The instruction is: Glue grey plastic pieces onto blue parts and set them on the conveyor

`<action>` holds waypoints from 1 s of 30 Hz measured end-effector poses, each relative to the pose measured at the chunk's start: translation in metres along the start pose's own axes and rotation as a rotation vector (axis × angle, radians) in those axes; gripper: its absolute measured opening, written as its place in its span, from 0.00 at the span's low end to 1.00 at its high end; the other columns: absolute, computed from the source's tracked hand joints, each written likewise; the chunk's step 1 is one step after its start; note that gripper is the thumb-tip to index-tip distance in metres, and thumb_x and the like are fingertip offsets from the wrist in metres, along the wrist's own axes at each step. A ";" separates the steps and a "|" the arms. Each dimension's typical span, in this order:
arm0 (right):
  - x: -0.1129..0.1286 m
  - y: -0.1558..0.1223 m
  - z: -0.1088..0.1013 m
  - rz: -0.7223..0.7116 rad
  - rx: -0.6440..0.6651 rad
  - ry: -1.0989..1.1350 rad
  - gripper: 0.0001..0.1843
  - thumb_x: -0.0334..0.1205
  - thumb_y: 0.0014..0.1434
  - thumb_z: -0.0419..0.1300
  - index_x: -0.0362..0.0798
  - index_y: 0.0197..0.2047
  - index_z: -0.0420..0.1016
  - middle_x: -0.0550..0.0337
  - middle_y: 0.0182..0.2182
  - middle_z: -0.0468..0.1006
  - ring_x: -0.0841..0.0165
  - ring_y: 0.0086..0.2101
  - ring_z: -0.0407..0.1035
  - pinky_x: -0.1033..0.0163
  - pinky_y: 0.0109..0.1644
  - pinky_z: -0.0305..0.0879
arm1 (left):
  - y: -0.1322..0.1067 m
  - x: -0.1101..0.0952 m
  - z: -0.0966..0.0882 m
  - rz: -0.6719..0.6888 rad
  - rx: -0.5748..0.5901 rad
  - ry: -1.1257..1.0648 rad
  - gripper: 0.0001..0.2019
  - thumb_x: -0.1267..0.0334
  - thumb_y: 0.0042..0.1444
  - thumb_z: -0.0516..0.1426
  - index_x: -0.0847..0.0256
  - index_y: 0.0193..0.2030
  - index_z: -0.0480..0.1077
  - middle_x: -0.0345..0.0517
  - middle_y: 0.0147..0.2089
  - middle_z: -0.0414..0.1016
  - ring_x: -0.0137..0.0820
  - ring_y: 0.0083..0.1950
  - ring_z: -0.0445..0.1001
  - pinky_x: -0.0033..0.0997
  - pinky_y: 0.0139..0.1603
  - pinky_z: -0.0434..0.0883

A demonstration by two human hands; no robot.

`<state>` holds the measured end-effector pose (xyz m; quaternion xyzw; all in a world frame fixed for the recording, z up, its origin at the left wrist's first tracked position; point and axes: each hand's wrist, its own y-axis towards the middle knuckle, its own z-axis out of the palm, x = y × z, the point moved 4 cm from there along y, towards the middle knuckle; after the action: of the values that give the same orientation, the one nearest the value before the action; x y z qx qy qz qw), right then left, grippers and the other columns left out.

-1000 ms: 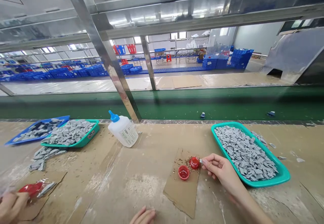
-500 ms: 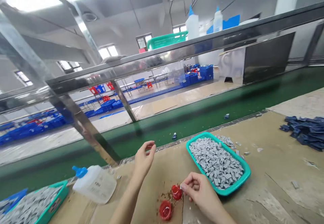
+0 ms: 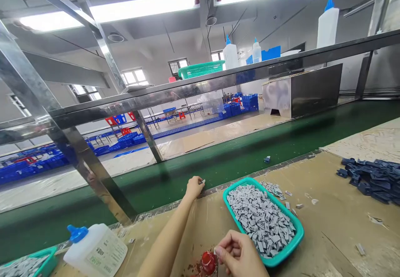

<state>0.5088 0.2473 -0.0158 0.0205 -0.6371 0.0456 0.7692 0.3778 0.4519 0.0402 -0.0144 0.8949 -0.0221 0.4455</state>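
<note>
My left hand [image 3: 194, 187] is stretched out to the near edge of the green conveyor belt [image 3: 175, 177], its fingers closed on a small dark-blue plastic part with a pale piece on it, mostly hidden by the fingers. My right hand [image 3: 239, 254] pinches a small light-grey plastic piece [image 3: 215, 250] between thumb and forefinger. That piece is right beside a small red cup [image 3: 208, 263] on the cardboard. Just right of this hand lies a green tray [image 3: 298, 233] heaped with similar grey pieces [image 3: 262, 216].
A squeeze bottle [image 3: 101, 250] with a blue cap lies at front left, near another green tray [image 3: 48, 262]. Dark-blue parts [image 3: 375, 179] are piled at the right. Another blue part [image 3: 266, 159] rides the belt. A metal shelf frame [image 3: 200, 87] spans above.
My left hand has reached forward to the belt and closed on the dark-blue part. My right hand still pinches the grey piece by the red cup. The view has tilted up.
</note>
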 end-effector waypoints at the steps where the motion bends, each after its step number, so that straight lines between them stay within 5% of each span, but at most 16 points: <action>1: 0.003 -0.002 -0.001 -0.015 -0.015 0.011 0.21 0.56 0.46 0.66 0.45 0.26 0.70 0.59 0.19 0.73 0.72 0.18 0.64 0.69 0.20 0.59 | -0.008 0.000 -0.004 -0.003 0.018 -0.102 0.13 0.59 0.59 0.57 0.66 0.46 0.70 0.53 0.48 0.74 0.36 0.48 0.73 0.42 0.51 0.71; 8: 0.024 -0.020 -0.010 -0.043 -0.042 0.063 0.22 0.58 0.48 0.66 0.45 0.27 0.71 0.57 0.22 0.75 0.71 0.21 0.66 0.68 0.22 0.60 | -0.113 0.018 -0.037 -0.034 0.074 -0.757 0.14 0.61 0.61 0.54 0.67 0.49 0.70 0.56 0.54 0.73 0.33 0.53 0.74 0.32 0.58 0.69; 15: 0.025 -0.029 -0.015 0.001 0.032 0.035 0.19 0.54 0.53 0.65 0.45 0.32 0.72 0.57 0.27 0.76 0.73 0.23 0.64 0.71 0.20 0.52 | -0.207 0.037 -0.033 -0.015 0.011 -1.031 0.15 0.62 0.55 0.62 0.66 0.48 0.71 0.55 0.53 0.74 0.37 0.54 0.72 0.36 0.59 0.67; 19: 0.026 -0.035 -0.013 0.014 0.061 0.042 0.17 0.52 0.55 0.64 0.46 0.33 0.71 0.58 0.27 0.76 0.73 0.24 0.63 0.71 0.23 0.54 | -0.229 0.041 -0.026 0.027 -0.067 -0.882 0.15 0.60 0.51 0.64 0.64 0.43 0.72 0.54 0.48 0.77 0.38 0.52 0.73 0.34 0.54 0.68; 30: 0.030 -0.039 -0.005 0.013 0.105 0.038 0.14 0.49 0.55 0.65 0.47 0.31 0.72 0.61 0.26 0.75 0.74 0.24 0.62 0.70 0.26 0.57 | -0.241 0.028 -0.010 0.072 0.003 -0.794 0.08 0.68 0.49 0.64 0.63 0.37 0.74 0.49 0.40 0.79 0.36 0.44 0.77 0.34 0.47 0.73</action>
<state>0.5233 0.2101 0.0139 0.0558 -0.6193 0.0846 0.7785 0.3547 0.2108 0.0367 0.0101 0.6529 -0.0007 0.7574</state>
